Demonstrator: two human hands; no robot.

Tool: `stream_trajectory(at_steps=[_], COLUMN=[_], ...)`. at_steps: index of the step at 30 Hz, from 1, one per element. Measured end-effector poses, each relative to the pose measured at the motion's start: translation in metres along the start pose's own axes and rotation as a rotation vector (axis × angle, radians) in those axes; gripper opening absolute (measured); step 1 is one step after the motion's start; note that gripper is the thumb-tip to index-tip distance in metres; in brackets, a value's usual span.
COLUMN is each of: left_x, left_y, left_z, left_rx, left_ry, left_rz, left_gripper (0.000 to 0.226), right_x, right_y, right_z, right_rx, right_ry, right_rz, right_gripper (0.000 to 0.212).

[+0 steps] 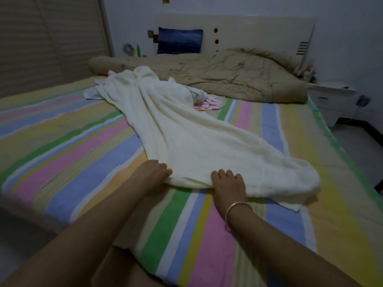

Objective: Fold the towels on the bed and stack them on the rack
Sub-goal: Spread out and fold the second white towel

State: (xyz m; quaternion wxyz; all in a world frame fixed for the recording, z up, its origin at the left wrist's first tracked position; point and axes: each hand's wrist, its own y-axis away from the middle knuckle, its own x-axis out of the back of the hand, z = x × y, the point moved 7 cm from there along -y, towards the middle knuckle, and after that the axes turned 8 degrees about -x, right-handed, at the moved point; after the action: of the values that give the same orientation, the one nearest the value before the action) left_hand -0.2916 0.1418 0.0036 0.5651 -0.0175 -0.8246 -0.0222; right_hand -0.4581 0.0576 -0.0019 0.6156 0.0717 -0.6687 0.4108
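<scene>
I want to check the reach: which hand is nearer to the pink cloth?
Right. The right hand lies below the pink cloth; the left hand is farther left, both on the cream towel.

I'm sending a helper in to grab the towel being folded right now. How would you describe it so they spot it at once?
On the striped bed, look in front of the crumpled tan quilt. A long cream towel runs from a small laundry heap to the near edge, where the left hand and right hand hold it. It is the largest, palest cloth.
</scene>
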Motion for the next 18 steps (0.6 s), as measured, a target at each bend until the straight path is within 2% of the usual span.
stream_trajectory(at_steps=[2,7,12,15,18], left_x=[0.003,-0.004,-0.014,-0.007,-0.006], left_y=[0.016,0.059,0.09,0.1,0.108], left_z=[-0.01,-0.018,-0.004,0.002,0.005], left_rx=[0.069,0.151,0.173,0.219,0.287], left_ry=[0.016,0.125,0.304,0.405,0.469], left_rz=[-0.024,0.044,0.171,0.246,0.258], left_gripper=[0.019,0.011,0.021,0.017,0.016], right_x=[0.002,0.008,0.033,0.039,0.039], right_y=[0.0,0.005,0.035,0.056,0.072], right_z=[0.008,0.05,0.099,0.119,0.113], right_rx=[-0.001,-0.066,-0.089,-0.07,0.106], right_ry=[0.025,0.037,-0.196,-0.446,-0.452], right_rz=[0.048,0.132,0.225,0.09,-0.104], right_gripper=[0.015,0.031,0.027,0.013,0.015])
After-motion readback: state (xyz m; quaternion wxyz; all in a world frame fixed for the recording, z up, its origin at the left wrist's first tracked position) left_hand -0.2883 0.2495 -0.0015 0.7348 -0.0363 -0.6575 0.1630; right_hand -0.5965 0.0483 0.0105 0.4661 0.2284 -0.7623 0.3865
